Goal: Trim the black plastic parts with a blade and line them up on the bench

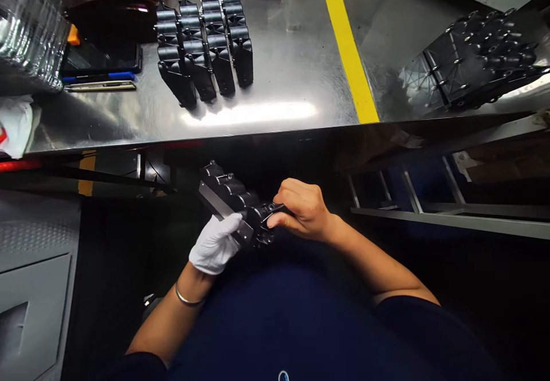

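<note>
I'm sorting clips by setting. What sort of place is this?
Probably a factory assembly station: a metal workbench marked with a yellow stripe, four matching lobed black parts lined up on it, and a white-gloved left hand holding another black part.

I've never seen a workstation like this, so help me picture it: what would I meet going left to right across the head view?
Stacked clear plastic trays, blue pen, white-gloved left hand holding a black moulded part, bare right hand, yellow stripe, cluster of black fittings.
</note>
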Tool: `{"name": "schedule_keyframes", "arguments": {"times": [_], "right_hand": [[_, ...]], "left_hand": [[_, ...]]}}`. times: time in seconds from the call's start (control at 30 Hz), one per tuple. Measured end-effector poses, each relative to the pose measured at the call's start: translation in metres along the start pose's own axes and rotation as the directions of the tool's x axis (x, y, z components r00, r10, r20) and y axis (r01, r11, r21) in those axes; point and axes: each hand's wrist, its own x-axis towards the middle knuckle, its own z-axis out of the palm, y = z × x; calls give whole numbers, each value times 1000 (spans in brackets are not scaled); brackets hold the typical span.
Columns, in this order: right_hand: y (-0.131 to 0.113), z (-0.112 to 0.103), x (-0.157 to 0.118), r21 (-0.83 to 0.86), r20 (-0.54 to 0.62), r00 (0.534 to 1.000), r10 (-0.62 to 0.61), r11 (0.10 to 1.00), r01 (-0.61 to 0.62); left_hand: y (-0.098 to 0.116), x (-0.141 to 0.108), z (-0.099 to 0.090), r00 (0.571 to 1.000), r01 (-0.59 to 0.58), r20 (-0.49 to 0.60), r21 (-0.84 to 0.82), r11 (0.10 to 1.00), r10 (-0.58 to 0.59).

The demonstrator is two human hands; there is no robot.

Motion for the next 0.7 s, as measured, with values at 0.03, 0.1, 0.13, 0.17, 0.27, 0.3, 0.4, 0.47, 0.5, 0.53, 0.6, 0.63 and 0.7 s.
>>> {"name": "schedule_keyframes", "arguments": {"times": [0.03, 0.1, 0.13, 0.17, 0.27, 0.3, 0.4, 0.47, 0.5, 0.53, 0.6, 0.63, 0.7], "right_hand": [[0, 0, 1, -13, 0, 1000, 12, 1000, -12], [0, -2, 2, -31, 22, 1000, 22, 999, -21], [1, -4, 3, -22, 38, 999, 23, 999, -23], [3, -6, 4, -6, 46, 998, 31, 1000, -30], [9, -15, 7, 36, 35, 997, 74, 997, -75], [11, -18, 9, 31, 34, 996, 78, 996, -79], [16, -24, 13, -26, 86, 996, 32, 999, -30], [19, -26, 16, -64, 133, 991, 5, 998, 3], [20, -26, 17, -73, 153, 988, -3, 997, 14], [21, -27, 18, -69, 171, 985, -13, 997, 25], [24, -28, 20, -17, 212, 977, -40, 999, 44], [25, -28, 21, 26, 235, 971, -54, 998, 50], [28, -31, 23, 122, 283, 956, -75, 992, 42]], "left_hand": [[0, 0, 2, 1000, 12, -23, -35, 999, -13], [0, 0, 7, 993, 51, -103, -114, 992, -63], [2, 0, 9, 984, 78, -148, -157, 985, -102], [3, 0, 11, 973, 114, -177, -199, 973, -150], [9, 2, 13, 956, 186, -169, -284, 941, -240], [11, 3, 12, 957, 192, -155, -288, 938, -243], [13, 5, 11, 961, 191, -142, -272, 943, -236], [12, 4, 11, 961, 207, -127, -255, 944, -245], [12, 3, 11, 962, 213, -117, -246, 946, -247], [11, 2, 11, 962, 222, -108, -237, 946, -252], [11, 0, 12, 957, 250, -91, -224, 942, -275], [11, -1, 12, 954, 264, -82, -219, 939, -287], [10, -3, 12, 951, 285, -66, -206, 936, -303]]}}
